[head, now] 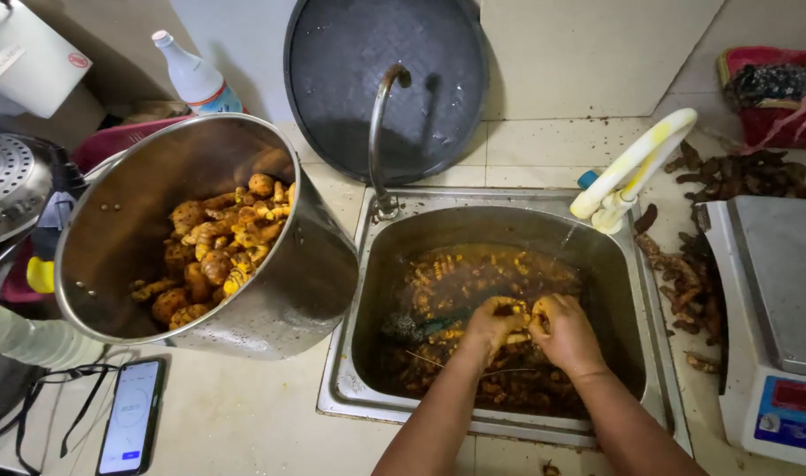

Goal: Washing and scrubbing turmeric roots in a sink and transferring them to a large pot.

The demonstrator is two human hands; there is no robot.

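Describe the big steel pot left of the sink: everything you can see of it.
The steel pot is large, round, shiny metal, its outside wet and smeared. It lies tipped on its side on the counter, mouth toward the camera, its base end against the sink rim. Inside lies a heap of orange-yellow turmeric-like roots, with specks on the inner wall. Neither hand touches it; the left hand and right hand work in the sink's brown water.
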